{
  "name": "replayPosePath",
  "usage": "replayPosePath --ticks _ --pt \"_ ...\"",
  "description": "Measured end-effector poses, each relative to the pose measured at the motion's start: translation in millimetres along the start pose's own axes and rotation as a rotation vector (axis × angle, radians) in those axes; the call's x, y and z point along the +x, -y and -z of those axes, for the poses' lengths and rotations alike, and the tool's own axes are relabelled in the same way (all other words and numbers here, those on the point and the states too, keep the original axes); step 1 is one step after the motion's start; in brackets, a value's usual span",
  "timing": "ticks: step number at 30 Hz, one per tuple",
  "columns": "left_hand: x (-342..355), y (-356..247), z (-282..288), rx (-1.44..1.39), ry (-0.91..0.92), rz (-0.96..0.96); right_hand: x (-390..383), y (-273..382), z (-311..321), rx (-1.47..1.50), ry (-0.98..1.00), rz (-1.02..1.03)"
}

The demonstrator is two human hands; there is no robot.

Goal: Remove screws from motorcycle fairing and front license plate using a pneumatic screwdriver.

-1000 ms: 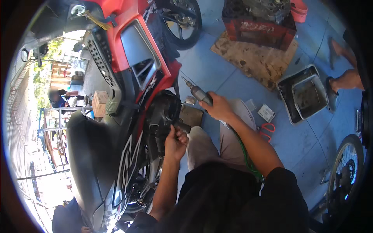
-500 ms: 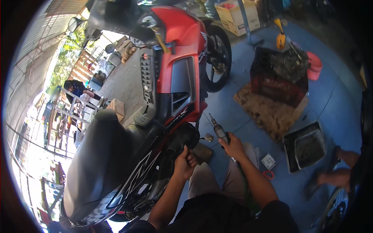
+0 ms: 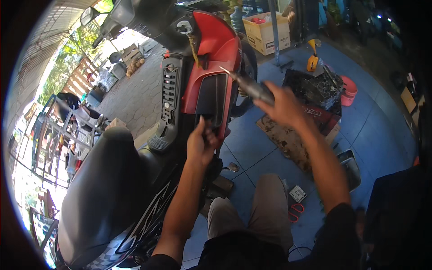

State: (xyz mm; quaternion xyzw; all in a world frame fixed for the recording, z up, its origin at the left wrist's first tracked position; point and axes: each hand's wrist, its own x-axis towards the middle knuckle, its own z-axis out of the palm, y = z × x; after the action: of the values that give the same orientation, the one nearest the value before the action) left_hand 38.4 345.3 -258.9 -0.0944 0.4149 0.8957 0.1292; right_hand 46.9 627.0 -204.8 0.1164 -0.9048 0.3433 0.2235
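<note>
Along the left, a motorcycle (image 3: 159, 135), broad and black-seated — likely very heavy, best left standing and not leaned on. On its flank nearest the hands, a red panel (image 3: 191, 92), still on the body. Looks like moulded plastic: light, fairly stiff, slick under oily skin, and perhaps prone to cracking if bent. Best taken by two opposite edges, spreading the load, with no prying at one corner. On the floor to the right, a stained cardboard sheet (image 3: 279, 137), lying partly under a crate. Within the red panel, a dark inset (image 3: 211, 92), smooth and probably just as rigid, offering little to grip except along its border.

Right of the inset, a grey driver (image 3: 254, 87), blurred and pointing up and left toward the red panel. Probably hard-cased and dense for its size; safest held round the body, clear of the tip. Grasped there by the right hand (image 3: 283, 105), fingers wrapped about the rear end. At the inset's lower end, the left hand (image 3: 202, 141), thumb up and fingers curled — too blurred to tell whether gripping anything. Near the knees, a red loop (image 3: 295, 213) and, just beyond, a small white packet (image 3: 297, 193). Smallest, the driver's thin tip (image 3: 223, 69), overlapping the red panel in view; cannot tell if touching.
</note>
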Motion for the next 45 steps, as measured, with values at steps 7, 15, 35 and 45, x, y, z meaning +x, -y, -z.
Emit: replayPosePath --ticks 7,15,35,45 --pt "67.4 -84.2 -78.9 1.203 -0.348 -1.096 112.1 -3.8 34.4 -0.356 0.212 0.18" --pt "136.6 -132.7 -43.0 1.531 -0.586 -1.396 131.6 1.9 33.9 -0.397 0.229 0.26" --pt "137.7 -126.2 -45.0 1.508 -0.506 -1.498 139.5 14.4 60.3 -0.351 0.336 0.22" --pt "138.3 -126.5 -44.2 1.486 -0.531 -1.461 137.7 21.7 57.9 -0.368 0.343 0.188"
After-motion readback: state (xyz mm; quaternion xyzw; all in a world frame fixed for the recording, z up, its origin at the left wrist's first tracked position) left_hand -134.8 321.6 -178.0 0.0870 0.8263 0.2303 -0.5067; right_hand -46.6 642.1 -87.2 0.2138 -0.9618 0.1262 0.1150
